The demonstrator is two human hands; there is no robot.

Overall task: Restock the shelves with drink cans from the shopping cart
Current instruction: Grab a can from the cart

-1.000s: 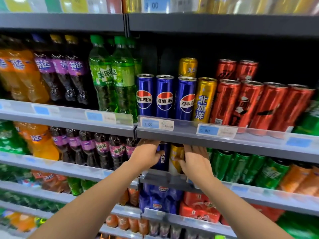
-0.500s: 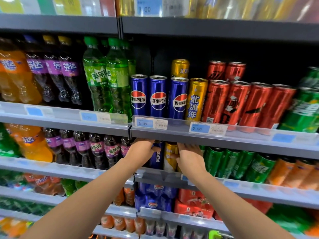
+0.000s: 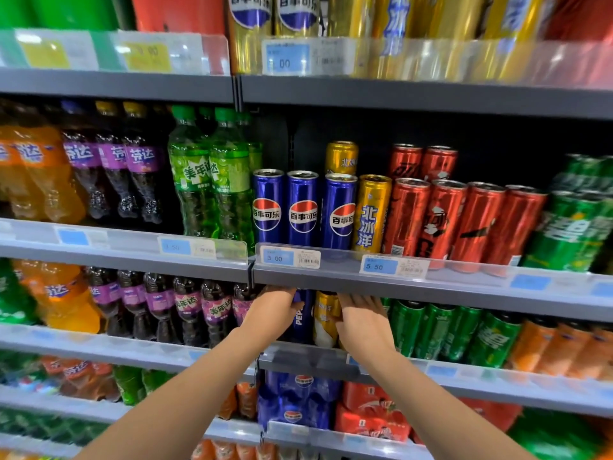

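Both my hands reach under the grey shelf edge [image 3: 431, 288] into the row below. My left hand [image 3: 277, 313] grips a dark blue Pepsi can [image 3: 303, 318] from its left side, fingers curled over its upper part. My right hand [image 3: 363, 322] holds a yellow can [image 3: 326, 318] standing just right of the blue one, and covers most of its right side. Both cans stand upright on the lower shelf [image 3: 315, 360], their tops hidden by the shelf above. The shopping cart is out of view.
Green cans [image 3: 431, 330] stand close to the right of my right hand, and purple soda bottles [image 3: 185, 307] to the left of my left hand. On the shelf above stand blue Pepsi cans [image 3: 302, 210], a yellow can [image 3: 371, 214] and red cans [image 3: 441, 220].
My view has tilted upward, so the shelves and both hands sit lower in the frame. Both hands stay on the same two cans under the shelf edge.
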